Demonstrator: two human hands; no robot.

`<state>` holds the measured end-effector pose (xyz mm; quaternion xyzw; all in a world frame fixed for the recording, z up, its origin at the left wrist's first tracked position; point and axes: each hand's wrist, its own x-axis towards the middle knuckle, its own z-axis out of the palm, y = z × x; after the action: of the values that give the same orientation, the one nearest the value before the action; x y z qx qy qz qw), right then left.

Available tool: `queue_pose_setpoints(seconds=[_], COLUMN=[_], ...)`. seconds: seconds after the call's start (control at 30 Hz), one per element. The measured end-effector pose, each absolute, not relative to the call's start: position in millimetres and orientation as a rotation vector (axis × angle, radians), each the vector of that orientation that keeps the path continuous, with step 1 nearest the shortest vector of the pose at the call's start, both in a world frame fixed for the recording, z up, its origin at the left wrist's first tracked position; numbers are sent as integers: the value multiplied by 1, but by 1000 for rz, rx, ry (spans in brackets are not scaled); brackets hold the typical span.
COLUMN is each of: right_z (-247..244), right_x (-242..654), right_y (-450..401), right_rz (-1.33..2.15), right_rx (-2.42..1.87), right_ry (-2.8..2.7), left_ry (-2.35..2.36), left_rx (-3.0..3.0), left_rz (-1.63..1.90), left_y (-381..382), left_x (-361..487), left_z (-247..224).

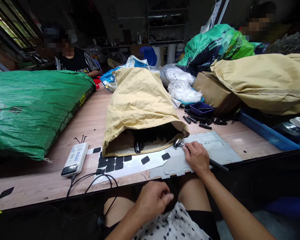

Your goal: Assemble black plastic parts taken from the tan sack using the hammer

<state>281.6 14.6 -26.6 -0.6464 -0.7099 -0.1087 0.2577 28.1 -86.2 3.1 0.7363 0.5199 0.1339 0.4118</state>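
Observation:
My right hand [197, 157] is wrapped round a small tool with a metal head [177, 143] and a black handle [218, 165], resting over a grey sheet [215, 146] at the table edge. My left hand [153, 199] is loosely curled above my lap, in front of the edge, with nothing visible in it. Before me a yellowish sack [140, 103] lies with its mouth towards me; dark pieces [138, 145] show inside. Black squares [110, 163] lie on a white sheet [132, 166] at the sack's mouth.
A white power bank [75, 159] with black cables is at the left, beside a large green sack [35, 110]. Black parts [205, 126], a dark blue tray [202, 109], a cardboard box [213, 93] and a blue basket [262, 128] stand right. A person [76, 60] sits across the table.

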Motion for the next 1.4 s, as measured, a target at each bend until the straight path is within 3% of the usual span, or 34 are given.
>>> queue_pose_setpoints(seconds=[0.17,0.3,0.43,0.53,0.63,0.77,1.17,1.4], right_z=[-28,-28,-27,-26,-26,-26,-23,2], right_x=[282,283,283,283,283,283,287,271], right_y=[16,16,16,16,16,15,14,-2], right_rz=[-302,-295,-291,-285,-275,-276,-232,101], right_rx=[-1744,-1730,-1738,-1739,-1741,-1748,-1664,-1410], right_ry=[-1924,-1928,-1927,-1926,-1927,-1926,-1985,-1830], left_ry=[2088,2365,2344,2289,2016,1642,1579,1581], left_rx=[1732,1742,1747,1871,2089,2168,2048,2073], left_rz=[815,592,490,675,907,835,877,881], left_y=[-3,38,40,27,10,-1,5,6], left_x=[-3,-23,-31,-27,-9,25,33,33], left_z=[47,38,30,33,34,19,-12,-16])
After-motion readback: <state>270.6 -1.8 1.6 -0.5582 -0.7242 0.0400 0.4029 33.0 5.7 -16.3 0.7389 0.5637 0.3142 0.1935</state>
